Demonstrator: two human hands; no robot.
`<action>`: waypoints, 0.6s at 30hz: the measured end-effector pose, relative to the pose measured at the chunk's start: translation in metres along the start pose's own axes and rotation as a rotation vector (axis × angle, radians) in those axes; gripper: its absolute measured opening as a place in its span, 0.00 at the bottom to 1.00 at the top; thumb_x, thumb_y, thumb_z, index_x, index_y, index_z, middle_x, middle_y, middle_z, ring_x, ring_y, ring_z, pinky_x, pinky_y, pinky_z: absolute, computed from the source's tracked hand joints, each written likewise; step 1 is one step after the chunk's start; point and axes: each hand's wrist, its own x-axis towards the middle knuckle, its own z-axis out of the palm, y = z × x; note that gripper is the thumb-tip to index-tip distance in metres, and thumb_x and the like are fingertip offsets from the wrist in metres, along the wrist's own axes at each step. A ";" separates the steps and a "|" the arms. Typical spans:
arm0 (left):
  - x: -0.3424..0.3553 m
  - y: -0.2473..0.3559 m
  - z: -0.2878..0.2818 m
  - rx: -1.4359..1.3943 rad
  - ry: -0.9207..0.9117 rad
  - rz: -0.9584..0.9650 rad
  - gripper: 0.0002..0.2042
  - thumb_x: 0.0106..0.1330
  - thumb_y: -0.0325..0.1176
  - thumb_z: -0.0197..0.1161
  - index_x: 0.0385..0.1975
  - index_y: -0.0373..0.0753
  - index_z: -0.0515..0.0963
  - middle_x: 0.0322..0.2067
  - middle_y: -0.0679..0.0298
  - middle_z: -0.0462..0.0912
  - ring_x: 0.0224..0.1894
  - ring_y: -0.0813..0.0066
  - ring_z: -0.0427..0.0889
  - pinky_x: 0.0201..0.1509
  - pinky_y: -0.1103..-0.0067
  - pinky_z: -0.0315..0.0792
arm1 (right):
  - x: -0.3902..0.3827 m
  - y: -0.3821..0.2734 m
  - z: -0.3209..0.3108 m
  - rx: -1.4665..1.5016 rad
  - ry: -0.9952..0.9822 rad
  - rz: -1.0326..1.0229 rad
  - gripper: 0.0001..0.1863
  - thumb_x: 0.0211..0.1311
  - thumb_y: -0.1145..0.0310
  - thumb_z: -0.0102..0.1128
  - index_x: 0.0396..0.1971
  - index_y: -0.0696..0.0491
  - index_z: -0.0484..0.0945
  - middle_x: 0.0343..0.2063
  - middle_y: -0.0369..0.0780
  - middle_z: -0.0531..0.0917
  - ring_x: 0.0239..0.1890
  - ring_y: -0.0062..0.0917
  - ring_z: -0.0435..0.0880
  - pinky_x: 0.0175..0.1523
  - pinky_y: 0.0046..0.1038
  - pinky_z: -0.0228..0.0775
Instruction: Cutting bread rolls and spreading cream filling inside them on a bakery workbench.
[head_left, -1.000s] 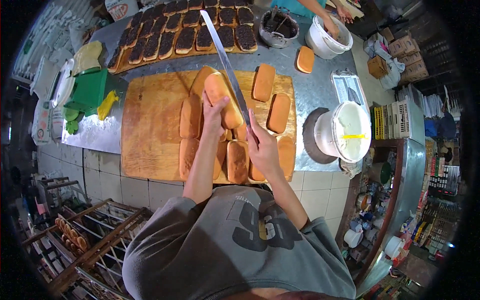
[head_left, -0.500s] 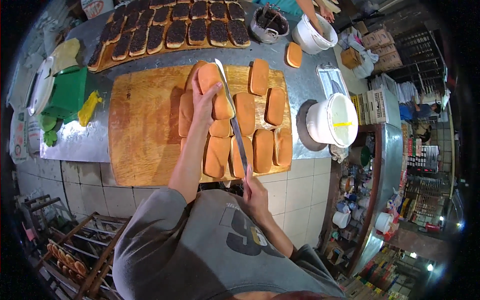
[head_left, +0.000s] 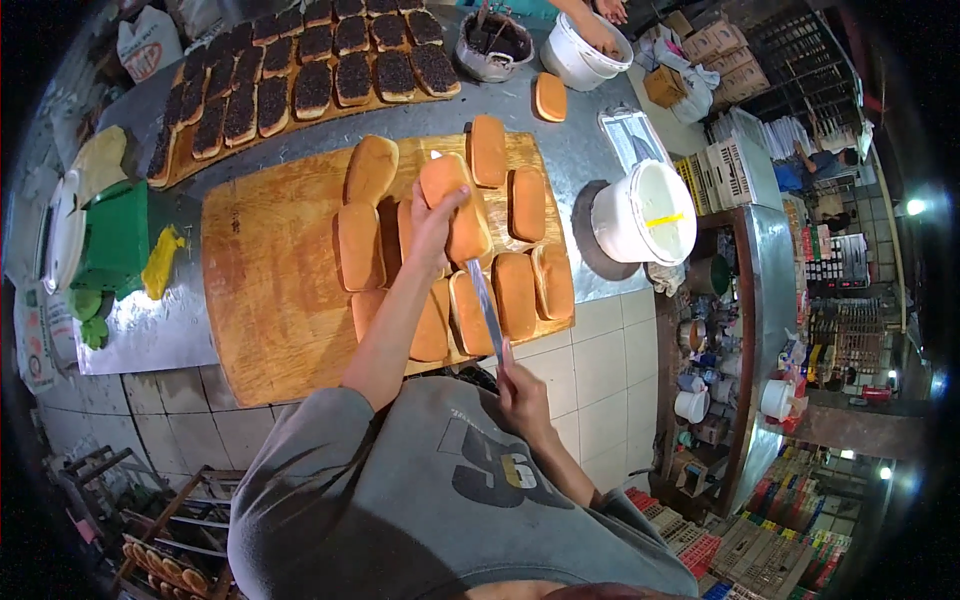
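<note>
My left hand (head_left: pixel 432 232) grips an elongated golden-brown bread loaf (head_left: pixel 455 200), raised over the wooden board (head_left: pixel 265 270). In my right hand (head_left: pixel 524 398), near the board's front edge, is the handle of a long knife (head_left: pixel 484 306). Its blade runs up to the loaf and vanishes at the loaf's lower end, with a bit of the tip showing beyond the far end. Whether the blade is inside the loaf or beneath it, I cannot tell. Several similar loaves (head_left: pixel 361 247) lie around on the board; a pale side edge shows on one loaf (head_left: pixel 552 283) at the right.
Behind the board, a tray (head_left: pixel 293 118) bears bread slabs with dark topping. A pot of dark filling (head_left: pixel 494 45) stands beside a white bucket (head_left: pixel 586 52) with another person's hands at it. A second white bucket (head_left: pixel 645 212) is at right, a green container (head_left: pixel 118 240) at left.
The held loaf has shifted right over the board and now covers most of the blade that showed along its right side. The whole view has turned slightly.
</note>
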 end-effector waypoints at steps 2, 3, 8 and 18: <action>-0.003 -0.003 0.004 -0.012 -0.020 -0.064 0.30 0.58 0.26 0.69 0.59 0.40 0.62 0.48 0.61 0.75 0.50 0.71 0.78 0.50 0.73 0.78 | -0.014 0.001 -0.007 -0.043 -0.047 0.047 0.32 0.63 0.79 0.57 0.68 0.48 0.63 0.23 0.49 0.75 0.22 0.36 0.78 0.32 0.28 0.73; -0.008 -0.015 0.006 -0.013 -0.020 -0.065 0.30 0.58 0.26 0.69 0.59 0.40 0.62 0.48 0.61 0.75 0.50 0.71 0.78 0.50 0.73 0.78 | -0.010 0.005 -0.009 -0.045 -0.047 0.048 0.32 0.63 0.79 0.57 0.68 0.48 0.63 0.23 0.49 0.75 0.22 0.36 0.78 0.32 0.28 0.73; -0.022 -0.043 0.019 0.145 -0.098 -0.060 0.35 0.57 0.25 0.70 0.63 0.42 0.58 0.51 0.60 0.74 0.52 0.70 0.77 0.50 0.72 0.78 | 0.036 0.011 -0.008 0.042 0.049 0.049 0.28 0.64 0.79 0.56 0.65 0.50 0.67 0.22 0.48 0.76 0.21 0.27 0.76 0.30 0.24 0.71; 0.061 0.010 -0.010 0.237 0.080 0.053 0.26 0.63 0.32 0.67 0.57 0.41 0.61 0.48 0.62 0.74 0.49 0.69 0.77 0.52 0.73 0.76 | -0.048 0.027 -0.057 -0.002 -0.161 0.181 0.25 0.63 0.67 0.62 0.60 0.48 0.73 0.29 0.45 0.85 0.28 0.38 0.84 0.34 0.32 0.75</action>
